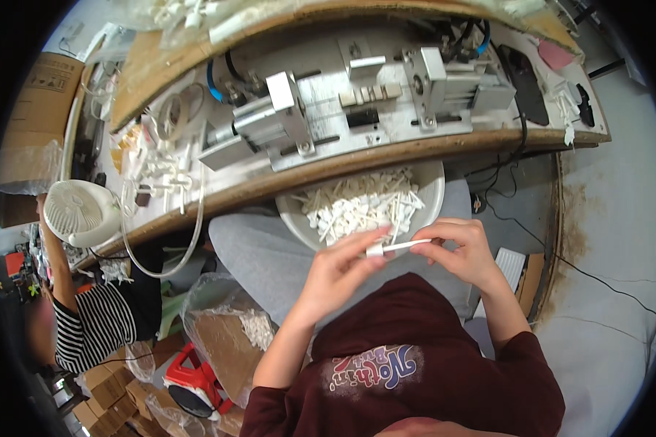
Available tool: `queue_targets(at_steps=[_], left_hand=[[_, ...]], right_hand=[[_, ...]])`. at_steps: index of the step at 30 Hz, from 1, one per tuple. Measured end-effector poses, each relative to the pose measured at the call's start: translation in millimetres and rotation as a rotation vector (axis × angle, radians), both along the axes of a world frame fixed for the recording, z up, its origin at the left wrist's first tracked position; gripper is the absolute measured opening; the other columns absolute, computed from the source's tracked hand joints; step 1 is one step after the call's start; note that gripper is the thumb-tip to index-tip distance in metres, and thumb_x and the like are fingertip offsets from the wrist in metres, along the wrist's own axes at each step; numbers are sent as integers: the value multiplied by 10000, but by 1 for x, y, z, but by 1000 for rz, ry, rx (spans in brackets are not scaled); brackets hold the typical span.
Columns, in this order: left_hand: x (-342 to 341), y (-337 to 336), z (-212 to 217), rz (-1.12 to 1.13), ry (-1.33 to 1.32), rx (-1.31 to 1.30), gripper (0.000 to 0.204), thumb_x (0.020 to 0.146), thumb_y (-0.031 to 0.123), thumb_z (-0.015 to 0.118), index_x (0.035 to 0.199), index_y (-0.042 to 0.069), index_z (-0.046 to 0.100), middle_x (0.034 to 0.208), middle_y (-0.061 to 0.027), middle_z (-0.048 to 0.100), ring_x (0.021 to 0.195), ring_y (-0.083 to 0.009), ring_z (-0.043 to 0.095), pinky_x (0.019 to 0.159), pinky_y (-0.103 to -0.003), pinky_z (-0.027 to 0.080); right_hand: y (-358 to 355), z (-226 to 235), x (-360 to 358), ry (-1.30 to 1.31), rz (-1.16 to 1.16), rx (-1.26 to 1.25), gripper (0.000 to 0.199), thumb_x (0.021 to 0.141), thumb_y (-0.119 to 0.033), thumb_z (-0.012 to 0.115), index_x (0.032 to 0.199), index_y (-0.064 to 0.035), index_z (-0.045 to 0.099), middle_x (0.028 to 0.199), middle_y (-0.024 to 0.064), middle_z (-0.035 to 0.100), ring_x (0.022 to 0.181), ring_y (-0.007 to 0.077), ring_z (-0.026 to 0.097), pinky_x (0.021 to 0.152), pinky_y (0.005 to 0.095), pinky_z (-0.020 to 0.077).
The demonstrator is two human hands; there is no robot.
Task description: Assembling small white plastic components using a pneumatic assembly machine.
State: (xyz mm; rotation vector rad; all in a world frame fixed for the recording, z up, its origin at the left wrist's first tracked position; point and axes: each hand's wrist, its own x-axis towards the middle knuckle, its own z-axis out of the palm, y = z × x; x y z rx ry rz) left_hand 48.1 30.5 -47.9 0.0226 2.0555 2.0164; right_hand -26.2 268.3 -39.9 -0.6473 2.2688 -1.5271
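Over my lap, my left hand [346, 266] pinches the wide end of a white plastic piece with a slim stem [408, 245]. The stem's other end is between the thumb and fingers of my right hand [455, 250]. Just beyond both hands a white tub [435, 191] rests on my lap under the table edge, and many small white plastic parts [357, 207] fill it. On the table ahead stands a metal fixture with two clamp blocks, the left block [283, 102] and the right block [434, 80]. Between them lies a pale ridged bar [370, 95].
A white fan [80, 211] and loose white parts [164, 175] are on the table's left. A dark phone-like slab [523, 84] lies at right. Cables [521, 215] trail to the floor. A person in a striped top [98, 320] is at left, near cardboard boxes [106, 386] and a red-framed object [197, 379].
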Motion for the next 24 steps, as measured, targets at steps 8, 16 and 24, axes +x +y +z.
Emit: queue_targets(at_steps=[8, 16, 24], left_hand=[[-40, -21, 89, -70, 474, -185, 512, 742, -31, 803, 1241, 8, 696, 1070, -150, 753, 958, -244, 736, 833, -307, 580], [-74, -16, 84, 327, 700, -569, 339, 739, -8, 826, 1066, 25, 746, 1152, -123, 720, 872, -184, 727, 708, -284, 590], [-107, -2, 42, 339, 859, -980, 296, 767, 97, 804, 1050, 32, 747, 1142, -69, 732, 825, -224, 722, 711, -317, 576]], right_hand=[[-28, 82, -85, 153, 299, -122, 162, 761, -49, 819, 914, -13, 778, 850, 88, 752, 760, 156, 704, 683, 275, 532], [-92, 149, -194, 756, -160, 31, 203, 888, -121, 739, 1071, -33, 721, 991, 44, 726, 872, 98, 672, 739, 241, 529], [-166, 147, -287, 791, -274, 393, 264, 769, -233, 727, 873, 9, 733, 870, 234, 708, 868, 369, 695, 801, 453, 548]])
